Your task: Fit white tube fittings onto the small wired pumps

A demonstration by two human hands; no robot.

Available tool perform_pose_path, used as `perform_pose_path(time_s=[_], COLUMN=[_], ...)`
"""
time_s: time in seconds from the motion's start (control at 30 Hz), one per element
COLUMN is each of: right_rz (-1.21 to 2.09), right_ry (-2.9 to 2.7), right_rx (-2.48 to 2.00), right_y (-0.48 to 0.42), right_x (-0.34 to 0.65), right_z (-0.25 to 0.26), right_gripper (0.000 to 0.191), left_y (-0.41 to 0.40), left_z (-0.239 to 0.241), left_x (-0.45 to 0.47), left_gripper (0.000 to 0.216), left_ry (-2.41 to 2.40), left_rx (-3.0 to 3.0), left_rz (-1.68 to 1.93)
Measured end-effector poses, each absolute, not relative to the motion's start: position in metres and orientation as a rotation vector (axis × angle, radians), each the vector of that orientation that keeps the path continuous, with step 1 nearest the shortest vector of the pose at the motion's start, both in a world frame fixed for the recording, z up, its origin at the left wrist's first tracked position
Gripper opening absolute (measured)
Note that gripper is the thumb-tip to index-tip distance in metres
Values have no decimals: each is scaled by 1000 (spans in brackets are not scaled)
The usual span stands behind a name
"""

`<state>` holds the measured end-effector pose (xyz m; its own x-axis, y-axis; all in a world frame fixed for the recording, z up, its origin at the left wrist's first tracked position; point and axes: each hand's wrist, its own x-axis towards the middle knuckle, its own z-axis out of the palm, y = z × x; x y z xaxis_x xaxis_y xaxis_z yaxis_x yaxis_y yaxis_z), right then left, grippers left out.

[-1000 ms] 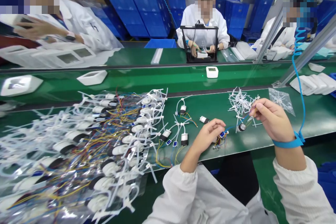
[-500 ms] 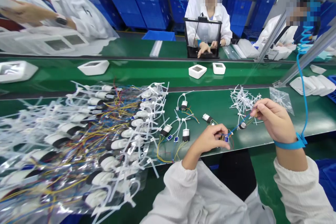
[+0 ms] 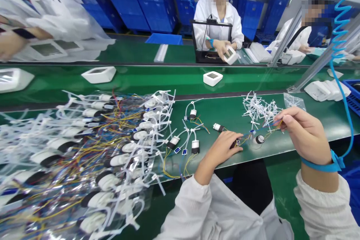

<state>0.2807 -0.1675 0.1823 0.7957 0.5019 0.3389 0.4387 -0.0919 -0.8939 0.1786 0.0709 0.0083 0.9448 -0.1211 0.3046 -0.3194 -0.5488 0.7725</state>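
My left hand point(image 3: 222, 148) rests low on the green bench point(image 3: 309, 127), its fingers pinched on the small blue connector point(image 3: 237, 143) end of a thin wire bundle. My right hand point(image 3: 305, 135) is raised a little to the right, fingers closed on the other end of those coloured wires point(image 3: 274, 124). Between the hands, a small round black-and-white motor point(image 3: 258, 139) lies on the bench under the wires. A blue wrist strap point(image 3: 323, 163) circles my right wrist.
A big heap of white motors with tubes and coloured wires point(image 3: 92, 150) fills the left of the bench. Several single motors point(image 3: 194, 144) lie near centre. A pile of white cable ties point(image 3: 258, 110) sits behind my right hand. White housings point(image 3: 212, 78) ride the belt; people work opposite.
My left hand has dropped onto the bench with the connector. My right hand has shifted slightly right and down, still pinching the wires. A housing on the belt has moved along.
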Motion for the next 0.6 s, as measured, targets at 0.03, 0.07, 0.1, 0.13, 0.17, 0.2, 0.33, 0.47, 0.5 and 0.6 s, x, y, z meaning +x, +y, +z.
perform_pose_path(time_s=[0.03, 0.07, 0.1, 0.13, 0.17, 0.2, 0.33, 0.47, 0.5, 0.6], right_rz=[54, 51, 48, 45, 44, 45, 68, 126, 158, 307], right_ry=[-737, -732, -728, -725, -721, -719, -712, -741, -750, -774], right_rx=[-1712, -1708, -1704, -1700, -1696, -1693, -1696, -1725, -1722, -1659], right_y=[-170, -172, -175, -177, -179, -181, -187, -188, -187, -179], right_x=[280, 279, 279, 279, 279, 279, 275, 263, 260, 252], right_z=[183, 183, 183, 182, 181, 180, 176, 176, 176, 172], right_gripper=[21, 21, 20, 19, 18, 18, 20, 21, 22, 23], left_y=[71, 71, 72, 73, 75, 76, 73, 44, 35, 13], left_z=[5, 1, -3, -6, -8, -8, 10, 43, 48, 48], left_x=[182, 185, 188, 192, 194, 196, 183, 161, 158, 162], left_gripper=[41, 34, 30, 27, 27, 28, 55, 72, 75, 69], left_ry=[-305, -286, -249, -190, -118, -49, -15, -254, -316, -416], left_rx=[2203, 2247, 2291, 2334, 2371, 2396, 2332, 2209, 2179, 2146], left_rz=[275, 301, 334, 369, 408, 455, 721, 635, 524, 183])
